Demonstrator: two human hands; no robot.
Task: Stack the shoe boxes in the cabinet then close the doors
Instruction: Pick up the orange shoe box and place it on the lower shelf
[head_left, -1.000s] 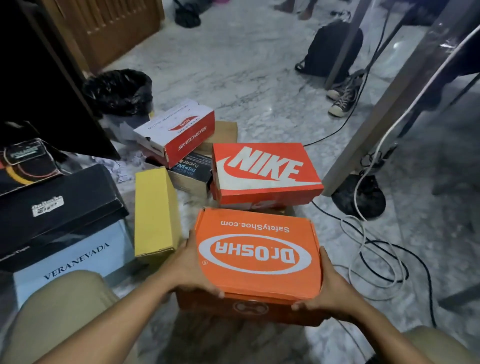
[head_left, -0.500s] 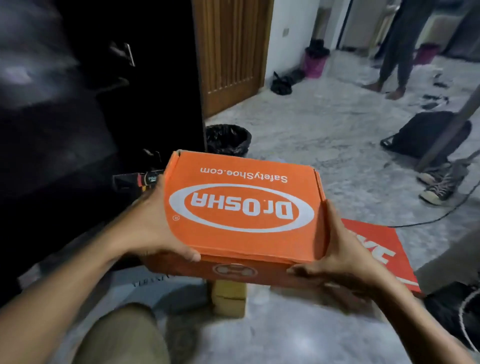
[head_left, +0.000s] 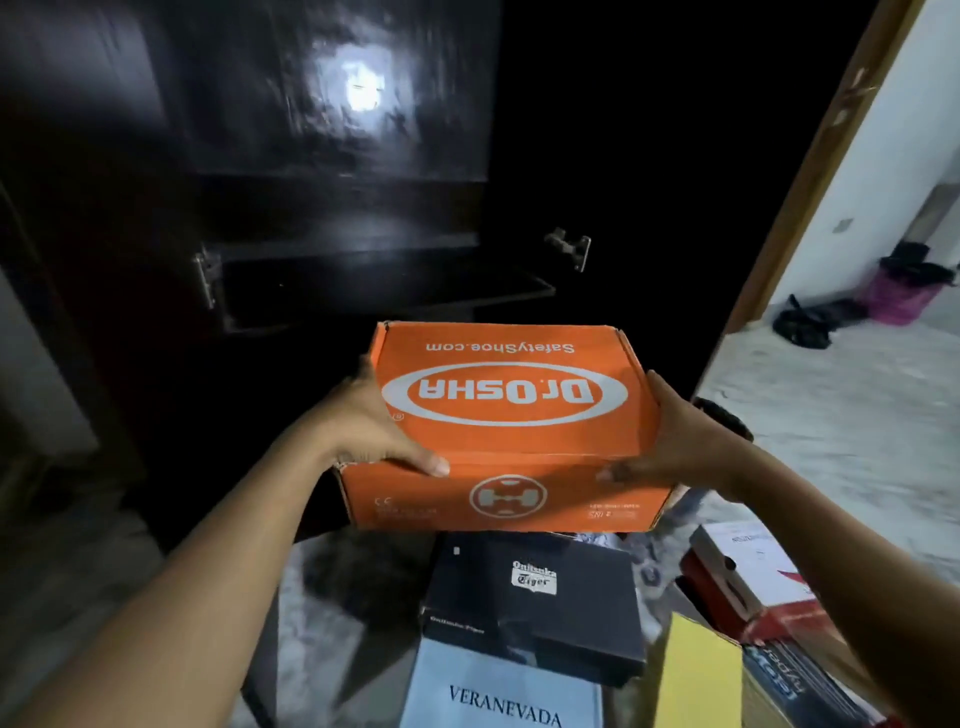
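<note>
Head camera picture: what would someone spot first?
The orange box jumps out first, held up mid-picture. Behind it gapes the dark, open cabinet. Just below, a black box lies on a pale box.

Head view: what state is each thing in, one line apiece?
Orange Dr. OSHA cardboard shoe box: lid closed, held off the floor, roughly level.
Left hand: grips the box's left side.
Right hand: grips the box's right side.
Dark wooden cabinet: open, hinges exposed.
Black Onitsuka Tiger cardboard box: closed, lying on the pale box.
Pale Veranevada cardboard box: closed, under the black box.
</note>
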